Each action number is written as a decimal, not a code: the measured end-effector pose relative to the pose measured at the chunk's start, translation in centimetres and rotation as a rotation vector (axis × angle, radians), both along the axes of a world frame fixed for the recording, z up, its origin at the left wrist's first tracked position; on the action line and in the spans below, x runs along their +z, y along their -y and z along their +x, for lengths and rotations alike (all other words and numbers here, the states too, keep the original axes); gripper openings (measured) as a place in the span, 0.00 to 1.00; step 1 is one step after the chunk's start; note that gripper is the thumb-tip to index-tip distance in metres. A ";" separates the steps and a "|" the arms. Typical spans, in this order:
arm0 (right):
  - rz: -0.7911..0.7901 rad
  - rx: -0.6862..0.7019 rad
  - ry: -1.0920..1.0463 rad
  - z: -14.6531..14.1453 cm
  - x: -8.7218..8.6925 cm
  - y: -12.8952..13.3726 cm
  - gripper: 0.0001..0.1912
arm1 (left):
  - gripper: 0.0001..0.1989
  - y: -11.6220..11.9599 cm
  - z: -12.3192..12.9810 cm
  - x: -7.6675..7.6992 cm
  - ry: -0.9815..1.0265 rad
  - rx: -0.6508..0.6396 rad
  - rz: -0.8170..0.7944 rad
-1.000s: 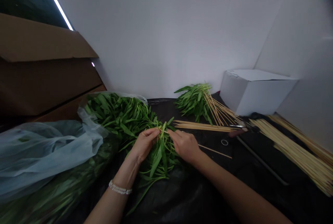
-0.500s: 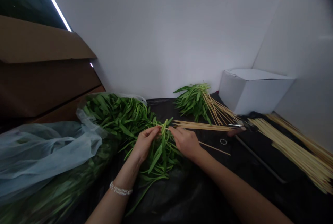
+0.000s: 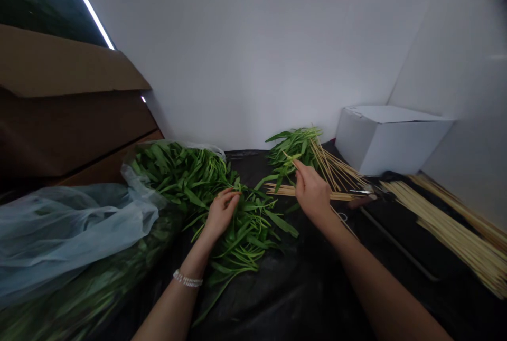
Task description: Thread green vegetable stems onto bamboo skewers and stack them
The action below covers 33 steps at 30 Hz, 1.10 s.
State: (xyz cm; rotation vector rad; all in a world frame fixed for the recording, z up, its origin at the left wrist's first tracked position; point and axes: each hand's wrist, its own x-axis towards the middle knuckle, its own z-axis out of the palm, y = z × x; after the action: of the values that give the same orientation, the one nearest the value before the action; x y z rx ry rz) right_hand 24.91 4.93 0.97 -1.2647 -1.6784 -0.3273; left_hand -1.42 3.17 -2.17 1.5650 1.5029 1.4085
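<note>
My right hand (image 3: pixel 312 190) pinches a bamboo skewer (image 3: pixel 291 158) whose pointed end carries pale green stems, with leaves hanging below. It is raised in front of a bundle of leafy greens (image 3: pixel 291 143) on skewers at the back. My left hand (image 3: pixel 221 215), with a beaded bracelet on its wrist, is over the left edge of a loose heap of leafy greens (image 3: pixel 245 238). Its thumb and fingers are curled together; whatever lies between the tips is too small to make out.
Clear plastic bags (image 3: pixel 71 230) full of greens lie at the left, by a cardboard box (image 3: pixel 75 124). Loose skewers (image 3: pixel 285 189) rest behind my right hand. A large stack of skewers (image 3: pixel 447 230) and a white box (image 3: pixel 392 138) are at the right. Black plastic (image 3: pixel 301 288) covers the surface.
My right hand has moved up and to the right with the skewered greens, away from my left hand. My left hand stays at nearly the same spot over the heap.
</note>
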 end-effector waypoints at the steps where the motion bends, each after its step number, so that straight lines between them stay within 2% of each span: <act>1: -0.007 0.011 0.014 -0.2 -0.1 0.1 0.20 | 0.12 -0.1 0.1 -0.3 -0.091 -0.003 -0.004; 3: -0.016 0.028 0.045 -0.5 -0.4 0.2 0.20 | 0.07 -0.2 0.2 -0.6 -0.170 -0.011 -0.031; 6: -0.017 0.054 0.079 -0.7 -0.6 0.3 0.21 | 0.06 0.0 0.3 -0.4 -0.048 0.015 -0.001; 10: 0.028 0.149 0.035 -0.8 -0.1 0.6 0.20 | 0.07 0.6 0.0 1.3 0.159 0.156 0.136; 12: 0.066 0.197 -0.017 -0.8 0.3 0.8 0.19 | 0.10 1.0 -0.1 2.3 0.271 0.177 0.161; 15: 0.102 0.229 -0.069 -1.0 0.6 1.1 0.19 | 0.14 1.5 0.2 3.3 0.515 0.049 0.097; 18: 0.093 0.254 -0.033 -1.5 0.1 1.2 0.20 | 0.24 1.8 0.7 3.7 0.712 -0.111 -0.099; 20: 0.062 0.306 0.064 -2.1 -0.6 1.3 0.21 | 0.23 1.9 1.0 3.8 0.779 -0.151 -0.199; 25: -0.062 0.398 0.344 -3.7 -2.1 2.0 0.24 | 0.16 2.3 1.6 3.8 0.785 -0.175 -0.236; 30: -0.081 0.388 0.403 -4.4 -2.5 2.6 0.23 | 0.16 2.6 1.9 3.6 0.701 -0.230 -0.269; 33: -0.071 0.396 0.402 -4.4 -2.4 2.6 0.22 | 0.15 2.5 2.0 3.3 0.653 -0.237 -0.223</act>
State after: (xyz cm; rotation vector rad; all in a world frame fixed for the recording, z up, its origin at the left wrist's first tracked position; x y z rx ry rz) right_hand 20.47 2.30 -1.39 -0.9236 -2.2525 -0.2950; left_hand 0.58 0.62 1.08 0.9700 1.0012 1.3732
